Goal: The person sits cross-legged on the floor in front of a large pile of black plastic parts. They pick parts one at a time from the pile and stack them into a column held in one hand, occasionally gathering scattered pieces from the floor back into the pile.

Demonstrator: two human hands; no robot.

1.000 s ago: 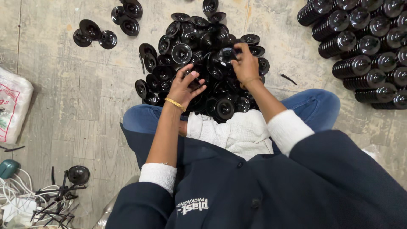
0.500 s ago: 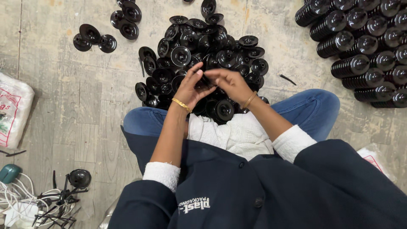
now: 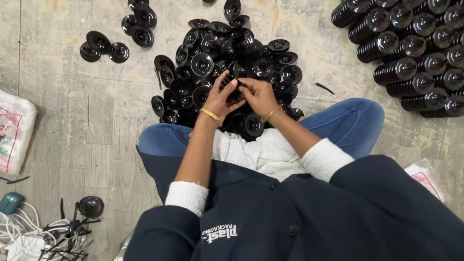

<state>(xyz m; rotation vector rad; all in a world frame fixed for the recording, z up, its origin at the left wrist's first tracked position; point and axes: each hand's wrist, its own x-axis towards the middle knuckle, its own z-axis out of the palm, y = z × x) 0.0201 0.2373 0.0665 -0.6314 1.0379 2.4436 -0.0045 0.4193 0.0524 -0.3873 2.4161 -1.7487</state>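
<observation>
Head view: both forearms reach forward from the lower frame and meet at the centre, over the near edge of a pile (image 3: 232, 53) of black discs on the floor (image 3: 72, 125). The left hand (image 3: 220, 99) comes in from the lower left, wrist bent, a gold bangle (image 3: 211, 115) on it, fingers curled with one fingertip raised. The right hand (image 3: 258, 95) comes in from the lower right, also with a bangle, its fingers folded toward the left hand. Between them sits a small black part (image 3: 235, 89), mostly hidden by the fingers; its long axis and which way it points cannot be told. Each grip is closed around that part, the two hands touching.

The pile spreads from the centre to the top of the frame. A few loose discs (image 3: 104, 46) lie at upper left. Stacked discs (image 3: 411, 48) in rows fill the upper right. A white bag (image 3: 14, 130) lies at the left edge, and white cables (image 3: 29, 237) at lower left.
</observation>
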